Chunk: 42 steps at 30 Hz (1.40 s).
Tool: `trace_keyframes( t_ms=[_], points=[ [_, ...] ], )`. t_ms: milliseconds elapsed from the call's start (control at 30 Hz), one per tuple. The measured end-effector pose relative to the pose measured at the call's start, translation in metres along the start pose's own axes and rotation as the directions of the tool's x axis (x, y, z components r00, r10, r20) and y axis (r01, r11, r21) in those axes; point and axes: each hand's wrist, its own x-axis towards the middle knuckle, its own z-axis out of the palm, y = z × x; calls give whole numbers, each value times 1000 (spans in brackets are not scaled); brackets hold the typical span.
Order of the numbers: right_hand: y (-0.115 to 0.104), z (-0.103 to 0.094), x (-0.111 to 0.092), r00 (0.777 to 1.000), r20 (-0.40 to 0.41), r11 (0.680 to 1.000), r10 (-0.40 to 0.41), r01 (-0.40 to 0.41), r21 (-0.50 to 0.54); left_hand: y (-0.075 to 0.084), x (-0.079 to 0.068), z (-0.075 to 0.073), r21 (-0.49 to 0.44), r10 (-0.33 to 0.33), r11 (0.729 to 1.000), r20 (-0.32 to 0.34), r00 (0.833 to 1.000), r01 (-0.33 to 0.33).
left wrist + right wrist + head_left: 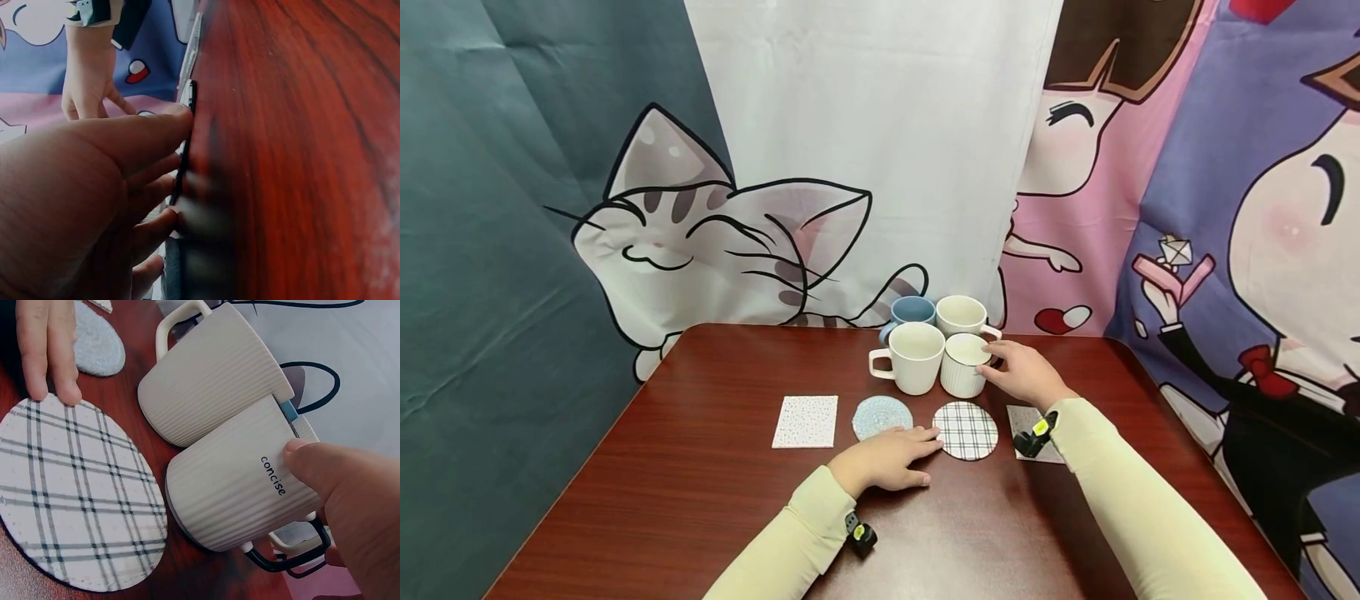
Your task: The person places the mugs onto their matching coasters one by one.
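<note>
My right hand (1024,373) holds a white ribbed mug (961,375) near its rim. In the right wrist view the thumb (315,464) presses on its side, close to the printed word "concise", and the other fingers are mostly hidden by the handle. That handle (284,559) is black along its outer part. My left hand (887,461) lies low over the table, fingers extended, fingertips at the left edge of a round plaid coaster (967,432). Beneath its knuckles, a round light-blue coaster (880,413) is partly covered.
Beside the held mug stands another white mug (916,358), handle to the left. Behind them are a blue mug (913,310) and a third white mug (961,313). Square coasters lie at left (805,422) and, partly under the right wrist, at right (1024,417). A printed curtain (880,125) hangs behind the table.
</note>
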Motion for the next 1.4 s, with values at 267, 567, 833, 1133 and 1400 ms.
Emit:
trace_keyframes(
  t_ms=[267,567,833,1133,1400],
  points=[
    [-3,2,3,1000,-8,1000,4,-4,-15,0,-3,0,-32,-12,999,-11,1000,12],
    [-22,3,2,996,-71,987,47,-57,-150,-1,-4,0,-48,-14,999,-19,1000,13],
    [-29,0,3,989,-80,977,121,-133,-169,0,-3,-4,-59,-31,998,-18,999,29],
    [-22,-17,21,998,57,998,36,-33,-46,4,-2,-3,-36,-21,999,-37,999,20],
    [-15,-13,26,994,97,999,45,-44,-13,5,0,0,-46,-13,999,-51,999,10]
  ],
)
